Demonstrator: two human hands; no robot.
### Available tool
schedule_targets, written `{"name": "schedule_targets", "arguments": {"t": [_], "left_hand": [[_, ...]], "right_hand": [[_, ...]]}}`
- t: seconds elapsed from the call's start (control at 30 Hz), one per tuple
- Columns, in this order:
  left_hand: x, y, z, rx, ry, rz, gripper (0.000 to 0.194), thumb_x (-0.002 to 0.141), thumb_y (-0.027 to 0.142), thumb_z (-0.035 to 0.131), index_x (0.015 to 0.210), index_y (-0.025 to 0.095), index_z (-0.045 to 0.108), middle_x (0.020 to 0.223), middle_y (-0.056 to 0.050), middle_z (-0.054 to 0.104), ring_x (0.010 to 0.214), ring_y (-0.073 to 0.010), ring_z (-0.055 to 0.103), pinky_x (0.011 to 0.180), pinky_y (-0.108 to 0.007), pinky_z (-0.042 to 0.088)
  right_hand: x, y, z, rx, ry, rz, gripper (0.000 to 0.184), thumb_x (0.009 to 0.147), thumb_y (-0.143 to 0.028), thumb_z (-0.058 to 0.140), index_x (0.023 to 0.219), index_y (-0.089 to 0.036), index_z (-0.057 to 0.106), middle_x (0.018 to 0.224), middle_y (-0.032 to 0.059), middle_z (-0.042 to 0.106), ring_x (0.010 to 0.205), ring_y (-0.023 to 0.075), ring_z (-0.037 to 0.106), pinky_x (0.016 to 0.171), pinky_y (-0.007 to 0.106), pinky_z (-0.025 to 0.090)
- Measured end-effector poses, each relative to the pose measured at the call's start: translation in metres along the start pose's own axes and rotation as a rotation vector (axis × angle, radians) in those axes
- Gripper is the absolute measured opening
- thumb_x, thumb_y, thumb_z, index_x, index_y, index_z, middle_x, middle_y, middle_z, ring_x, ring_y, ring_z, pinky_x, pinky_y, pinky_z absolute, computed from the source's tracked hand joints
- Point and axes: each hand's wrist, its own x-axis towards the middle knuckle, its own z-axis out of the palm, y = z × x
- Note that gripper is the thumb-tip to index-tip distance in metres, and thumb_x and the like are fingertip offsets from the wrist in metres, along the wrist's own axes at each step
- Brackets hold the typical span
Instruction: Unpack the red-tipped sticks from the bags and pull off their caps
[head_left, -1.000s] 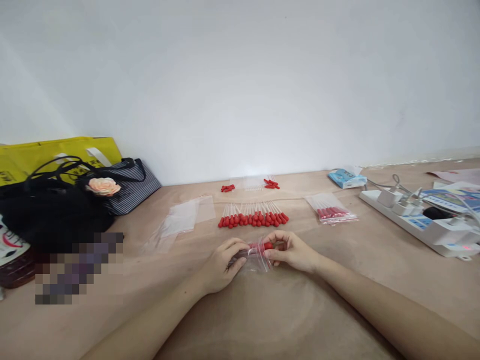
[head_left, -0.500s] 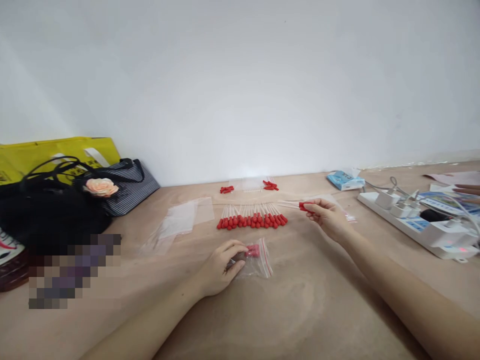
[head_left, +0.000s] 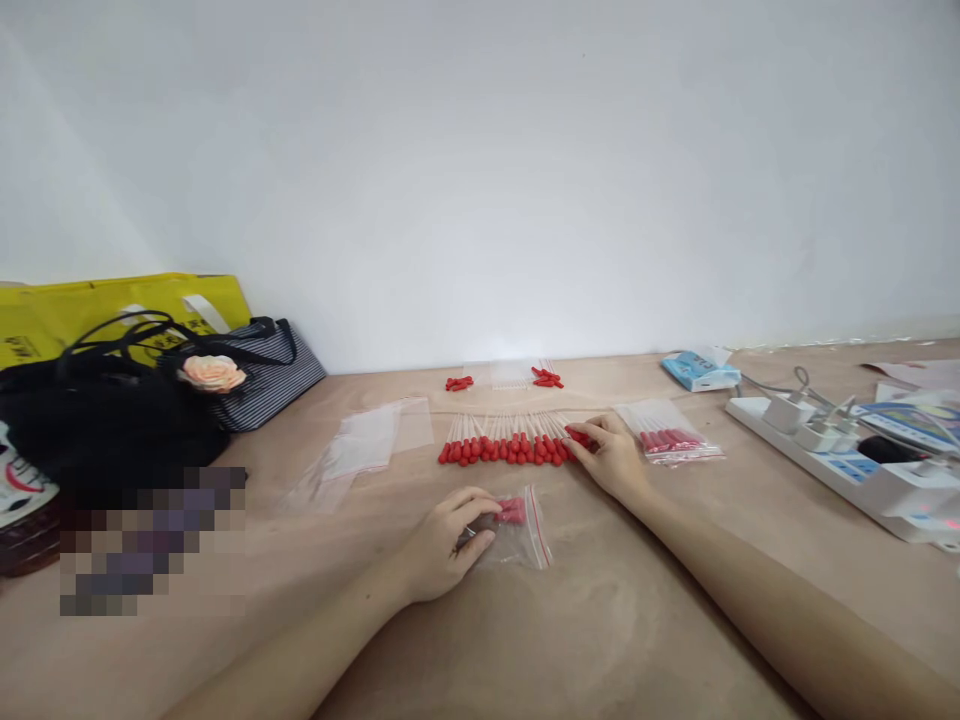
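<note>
My left hand (head_left: 450, 540) is closed on a small clear zip bag (head_left: 517, 540) lying on the table, with a few red-headed sticks inside it. My right hand (head_left: 611, 455) pinches red heads at the right end of a row of red-headed white sticks (head_left: 502, 450). Its fingers partly hide those heads, so I cannot tell how many it grips. The row lies side by side, red ends toward me. Just right of that hand rests another zip bag (head_left: 675, 435) packed with red-headed sticks.
Flat clear bags (head_left: 367, 440) lie left of the row. Small red-headed sticks (head_left: 547, 377) sit at the back near the wall. A tissue pack (head_left: 701, 370) and a power strip (head_left: 832, 450) stand right; a striped bag (head_left: 266, 385) and a yellow bag (head_left: 112, 300) stand left.
My right hand has moved left and down with the red-headed sticks, onto the row's right end. The filled bag it covered now shows. My left hand stays on its bag.
</note>
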Motion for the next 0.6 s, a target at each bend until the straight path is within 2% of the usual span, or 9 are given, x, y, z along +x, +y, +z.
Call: {"name": "schedule_targets", "arguments": {"t": [0.13,0.4,0.6], "left_hand": [[0.000,0.000,0.000,-0.003,-0.010,-0.007,0.025,0.082,0.017,0.044,0.105,0.022,0.053,0.110,-0.005,0.054,0.100,-0.0164,0.051,0.089,-0.031,0.041],[0.000,-0.001,0.000,0.018,0.008,-0.009,0.025,0.081,0.019,0.045,0.105,0.021,0.053,0.109,-0.006,0.054,0.100,-0.0175,0.051,0.089,-0.033,0.041],[0.001,0.002,0.000,0.027,0.016,-0.024,0.024,0.081,0.020,0.045,0.103,0.020,0.054,0.107,-0.007,0.054,0.098,-0.0180,0.052,0.087,-0.034,0.042]], "right_hand": [[-0.002,-0.002,0.001,-0.001,-0.051,-0.015,0.022,0.075,-0.037,0.056,0.087,-0.021,0.066,0.083,0.0070,0.055,0.076,0.0189,0.053,0.070,0.033,0.046],[-0.004,0.004,-0.003,0.034,-0.036,0.022,0.030,0.070,-0.043,0.060,0.088,-0.020,0.065,0.084,0.0064,0.053,0.076,0.0186,0.052,0.067,0.033,0.046],[-0.004,0.011,-0.005,0.100,-0.066,0.164,0.029,0.076,-0.041,0.052,0.081,-0.016,0.066,0.084,0.0078,0.055,0.075,0.0174,0.054,0.064,0.031,0.046]]}}
